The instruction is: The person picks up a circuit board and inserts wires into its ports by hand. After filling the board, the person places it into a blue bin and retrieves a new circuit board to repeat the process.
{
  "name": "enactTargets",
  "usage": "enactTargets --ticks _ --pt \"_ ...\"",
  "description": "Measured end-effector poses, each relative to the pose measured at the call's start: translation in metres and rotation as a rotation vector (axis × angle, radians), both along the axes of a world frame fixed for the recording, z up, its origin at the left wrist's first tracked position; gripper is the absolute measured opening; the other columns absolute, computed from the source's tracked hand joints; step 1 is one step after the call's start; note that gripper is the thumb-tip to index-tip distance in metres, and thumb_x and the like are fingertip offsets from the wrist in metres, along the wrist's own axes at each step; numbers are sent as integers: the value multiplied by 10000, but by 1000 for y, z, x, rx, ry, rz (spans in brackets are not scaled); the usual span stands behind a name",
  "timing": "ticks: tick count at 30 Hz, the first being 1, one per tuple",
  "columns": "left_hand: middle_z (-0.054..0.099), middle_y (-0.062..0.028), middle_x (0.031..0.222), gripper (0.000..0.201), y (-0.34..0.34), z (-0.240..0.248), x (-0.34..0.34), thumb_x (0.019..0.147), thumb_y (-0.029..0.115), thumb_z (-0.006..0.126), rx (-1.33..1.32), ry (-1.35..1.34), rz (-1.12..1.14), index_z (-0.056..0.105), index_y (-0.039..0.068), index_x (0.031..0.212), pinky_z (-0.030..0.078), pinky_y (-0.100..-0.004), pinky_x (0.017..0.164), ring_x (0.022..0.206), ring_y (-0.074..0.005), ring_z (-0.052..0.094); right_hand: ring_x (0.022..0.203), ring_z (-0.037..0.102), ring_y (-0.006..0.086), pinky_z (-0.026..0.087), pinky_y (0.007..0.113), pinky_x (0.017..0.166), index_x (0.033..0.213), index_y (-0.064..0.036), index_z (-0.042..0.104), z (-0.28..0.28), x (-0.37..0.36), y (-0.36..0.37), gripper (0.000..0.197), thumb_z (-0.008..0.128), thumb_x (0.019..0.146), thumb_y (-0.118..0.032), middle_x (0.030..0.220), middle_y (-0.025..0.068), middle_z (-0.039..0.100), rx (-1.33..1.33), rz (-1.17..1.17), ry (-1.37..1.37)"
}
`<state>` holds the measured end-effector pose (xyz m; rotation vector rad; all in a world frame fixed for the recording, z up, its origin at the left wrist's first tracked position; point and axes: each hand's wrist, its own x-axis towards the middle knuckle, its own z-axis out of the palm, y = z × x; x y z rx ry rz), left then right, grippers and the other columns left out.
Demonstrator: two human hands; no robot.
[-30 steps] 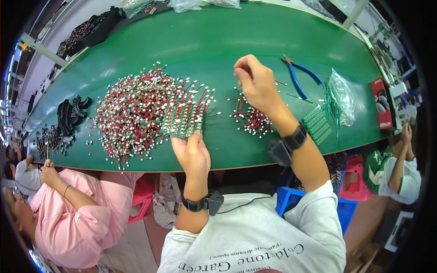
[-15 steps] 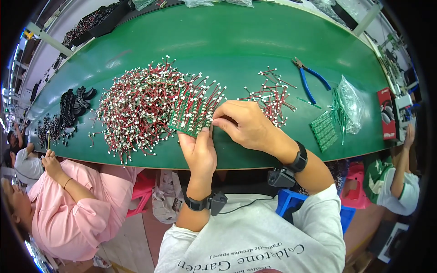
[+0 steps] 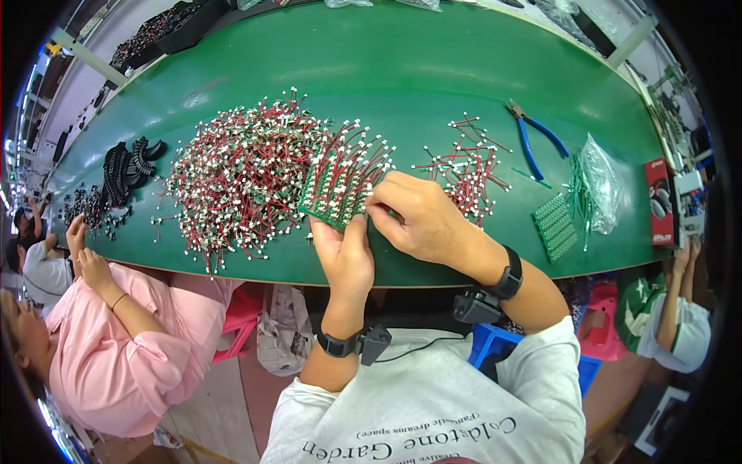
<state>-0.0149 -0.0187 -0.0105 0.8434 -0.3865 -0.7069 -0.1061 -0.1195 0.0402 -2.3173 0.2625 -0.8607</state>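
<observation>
Both forearms reach over the near edge of the green table (image 3: pixel 348 62). The left hand (image 3: pixel 346 251) points away from the body, palm up, its thumb and fingers closed on the near end of a green circuit board (image 3: pixel 328 203) with rows of red leads standing from it. The right hand (image 3: pixel 423 218) comes in from the right, knuckles up, fingers curled; thumb and forefinger nearly meet at the board's right edge, and whether they pinch a lead cannot be told. The board is tilted above the table, beyond the left fingertips and left of the right ones.

Toward the table's near right corner lies a second board (image 3: pixel 555 226). Farther in, a large heap of leads (image 3: pixel 239 178) lies left of the hands, a smaller cluster (image 3: pixel 475 174) beyond the right hand, and blue-handled pliers (image 3: pixel 527 143) nearer the right edge.
</observation>
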Motion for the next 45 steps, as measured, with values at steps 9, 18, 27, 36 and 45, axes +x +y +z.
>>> enactTargets --ticks 9,18,27,36,45 --pt "551 -94 1217 383 -2 0 -5 912 -106 496 14 -180 -30 421 -2 1273 429 -305 984 1111 -142 544 669 611 341 498 402 593 843 20 607 -12 6 -3 114 666 754 -19 751 161 595 28 -76 12" --pt "556 -91 1219 376 -2 1 -5 914 -121 462 19 -231 -52 433 -11 1273 428 -296 983 1103 -136 543 687 622 362 512 422 622 857 25 621 -13 5 -3 127 667 744 -11 784 178 616 -9 -102 55" --pt "559 -96 1217 385 -2 -1 -5 911 -106 461 26 -210 -61 431 -19 1284 428 -305 982 1107 -145 548 703 625 358 514 418 625 857 22 618 -6 2 -3 129 674 748 -16 799 175 624 14 -79 73" --pt "560 -102 1221 397 -1 5 -6 921 -98 421 103 -355 -72 420 -30 1313 423 -285 970 1103 -147 542 724 633 361 519 429 623 866 23 615 -9 2 -4 143 674 741 -13 825 183 633 -51 -77 122" --pt "543 -107 1248 405 0 2 -8 929 -97 415 137 -348 -72 414 -38 1330 395 -286 1004 1133 -153 522 728 638 365 538 434 637 900 -2 625 -9 0 -1 188 651 714 -2 813 164 628 -114 -180 171"
